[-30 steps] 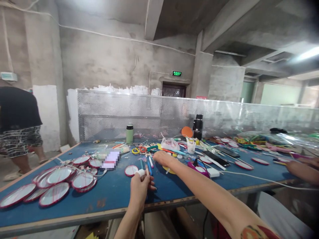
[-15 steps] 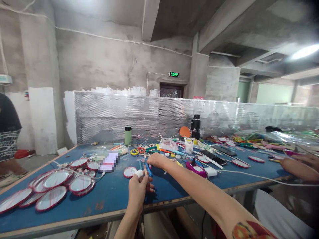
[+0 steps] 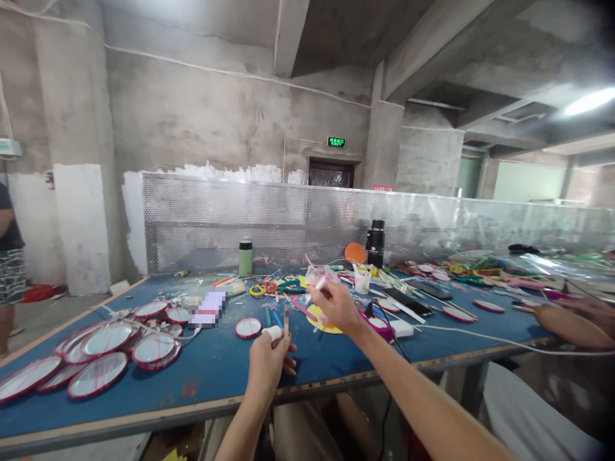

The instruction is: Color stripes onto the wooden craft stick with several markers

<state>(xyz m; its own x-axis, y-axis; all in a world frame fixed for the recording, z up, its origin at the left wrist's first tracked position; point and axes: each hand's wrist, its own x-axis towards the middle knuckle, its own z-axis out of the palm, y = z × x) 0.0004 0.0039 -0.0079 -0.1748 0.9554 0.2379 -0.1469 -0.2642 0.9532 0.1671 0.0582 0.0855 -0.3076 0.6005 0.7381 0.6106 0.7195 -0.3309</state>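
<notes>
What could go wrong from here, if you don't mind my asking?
The right hand holds a slim white tool near the white cup, so a sideways swing might tip the cup. The right forearm passes close to the black cord by the magenta object and could snag it. The red-rimmed discs overlap in a loose heap on the left, so a bump might make some slide.

workshop | bare concrete walls (image 3: 192, 115) | long blue worktable (image 3: 211, 378) strewn with craft sticks, scissors | green EXIT sign (image 3: 336, 142)
</notes>
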